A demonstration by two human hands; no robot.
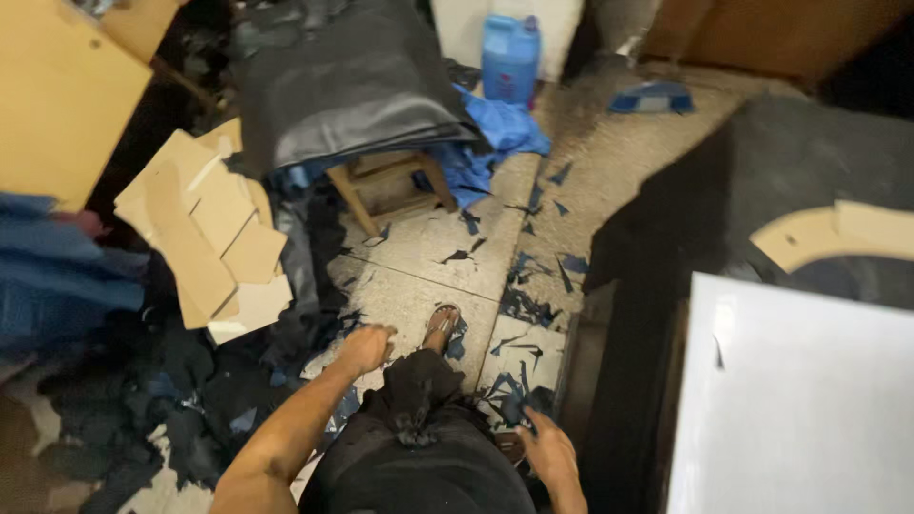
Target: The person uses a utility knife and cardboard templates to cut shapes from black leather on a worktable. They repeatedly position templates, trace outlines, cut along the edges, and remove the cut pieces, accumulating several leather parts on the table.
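I look down at a tiled floor (419,286) littered with dark blue scraps (526,306). My left hand (366,348) hangs by my left thigh with the fingers curled and nothing in it, above a heap of dark offcuts (190,381). My right hand (546,455) is low at my right side, fingers apart, empty, close to the edge of a dark-covered worktable (762,171). My sandalled foot (441,324) steps forward on the tiles. I wear dark shorts (419,447).
A wooden stool (390,186) carries folded black and blue sheet material (352,86). Cardboard patterns (214,238) hang at left. A blue jug (510,57) stands at the back. A white board (790,400) and a curved cardboard piece (828,233) lie on the worktable.
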